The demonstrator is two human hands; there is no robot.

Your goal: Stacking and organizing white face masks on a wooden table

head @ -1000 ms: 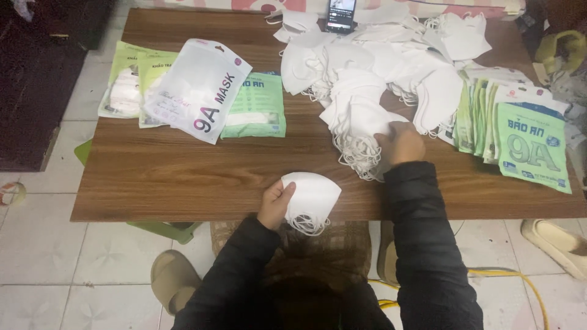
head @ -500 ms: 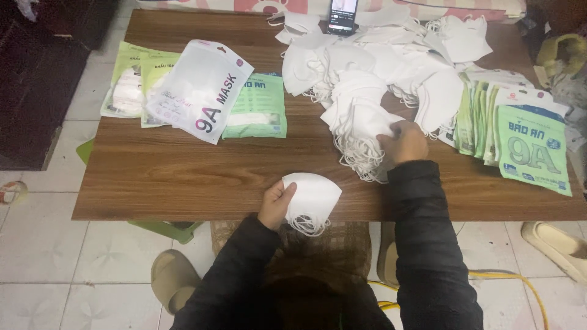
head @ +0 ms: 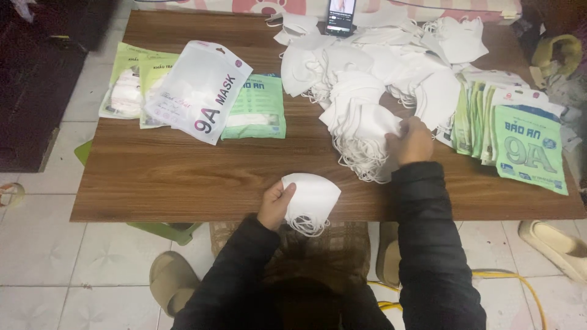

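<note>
Two hands were busy: the left hand gripped a small stack of folded white masks at the table's near edge, while the right hand pinched a mask off the big loose pile. Farther back sat packaged masks, green pouches, and a phone.

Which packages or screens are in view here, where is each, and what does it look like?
White pouch: far left of table, flat, tilted, dark print.
Green packets: beneath and beside it, flat rectangles.
Green-and-white packets: right edge, overlapping in a fanned row.
Phone: far edge, upright, screen lit.
</note>
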